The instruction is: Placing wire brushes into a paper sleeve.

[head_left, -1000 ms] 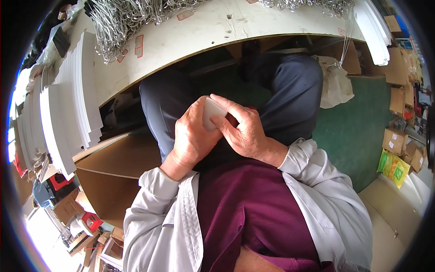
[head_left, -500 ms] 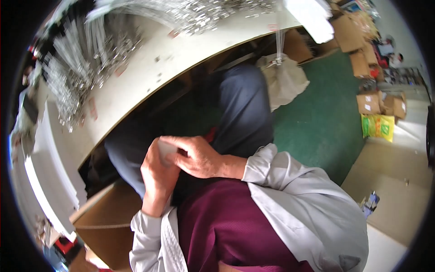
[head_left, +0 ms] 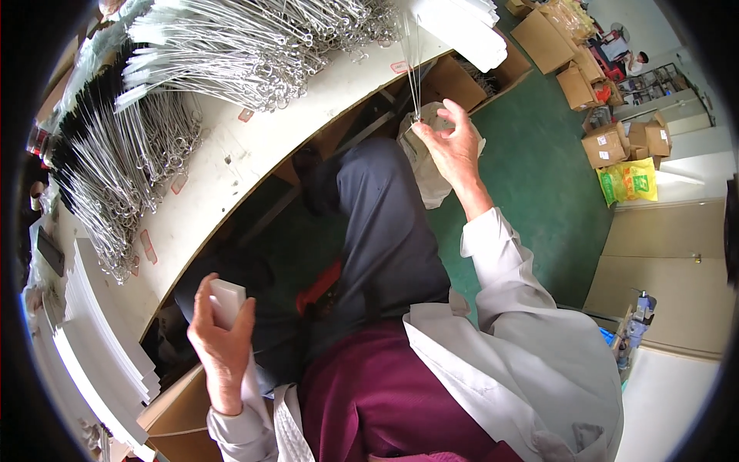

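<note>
Green floor [head_left: 539,177], white bench [head_left: 254,146] w/ wire pieces [head_left: 231,46], cartons [head_left: 616,142] nearby.

Pale grey-white work shirt, long sleeves, loose cuffs at both wrists. Right sleeve [head_left: 508,308] is wide and creased; left sleeve [head_left: 246,420] bunches at the cuff. Maroon apron or top [head_left: 369,400] covers the front (can't tell which). Dark blue-grey trousers [head_left: 385,231], plain. Both hands bare: left hand [head_left: 219,346], right hand [head_left: 454,150]. No gloves or watch showing.
</note>
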Motion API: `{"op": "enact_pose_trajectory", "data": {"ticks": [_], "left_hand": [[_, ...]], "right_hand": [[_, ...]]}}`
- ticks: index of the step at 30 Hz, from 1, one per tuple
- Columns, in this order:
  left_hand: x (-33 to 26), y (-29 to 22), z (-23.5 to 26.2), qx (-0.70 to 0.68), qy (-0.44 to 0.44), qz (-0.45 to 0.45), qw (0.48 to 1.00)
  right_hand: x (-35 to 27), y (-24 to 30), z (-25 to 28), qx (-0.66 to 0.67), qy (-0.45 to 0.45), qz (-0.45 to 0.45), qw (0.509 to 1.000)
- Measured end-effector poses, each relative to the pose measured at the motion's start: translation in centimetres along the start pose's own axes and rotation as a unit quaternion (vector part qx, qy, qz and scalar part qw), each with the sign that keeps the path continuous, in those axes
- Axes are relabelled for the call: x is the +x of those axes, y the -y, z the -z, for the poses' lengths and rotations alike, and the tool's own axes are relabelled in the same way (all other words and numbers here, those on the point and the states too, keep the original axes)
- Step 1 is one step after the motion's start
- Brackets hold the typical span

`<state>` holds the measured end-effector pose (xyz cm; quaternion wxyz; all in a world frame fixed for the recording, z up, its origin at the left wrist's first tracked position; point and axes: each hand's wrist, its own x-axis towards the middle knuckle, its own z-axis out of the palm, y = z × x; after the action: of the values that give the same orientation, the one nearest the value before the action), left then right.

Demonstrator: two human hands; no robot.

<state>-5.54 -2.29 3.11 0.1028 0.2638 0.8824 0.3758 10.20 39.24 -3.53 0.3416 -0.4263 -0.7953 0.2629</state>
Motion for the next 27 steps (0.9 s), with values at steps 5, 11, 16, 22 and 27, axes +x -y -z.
{"op": "enact_pose_trajectory", "data": {"ticks": [5, 11, 16, 22, 27], "left_hand": [[2.8, -0.8, 4.6, 0.187, -0.001, -0.138, 0.973], [6.2, -2.2, 5.2, 0.187, 0.015, -0.126, 0.974], [8.6, -0.2, 4.8, 0.23, -0.02, -0.118, 0.966], [10.4, -1.8, 5.1, 0.199, -0.002, -0.138, 0.97], [12.3, -0.9, 5.5, 0.192, 0.017, -0.078, 0.978]], "right_hand": [[1.3, 0.2, -1.9, 0.206, 0.166, -0.171, 0.949], [2.7, -0.7, -0.9, 0.242, 0.138, -0.133, 0.951], [3.2, -0.2, -1.4, 0.265, 0.162, -0.152, 0.938], [3.2, -0.8, -0.9, 0.283, 0.165, -0.18, 0.928], [3.3, -0.4, -1.3, 0.299, 0.172, -0.194, 0.918]]}}
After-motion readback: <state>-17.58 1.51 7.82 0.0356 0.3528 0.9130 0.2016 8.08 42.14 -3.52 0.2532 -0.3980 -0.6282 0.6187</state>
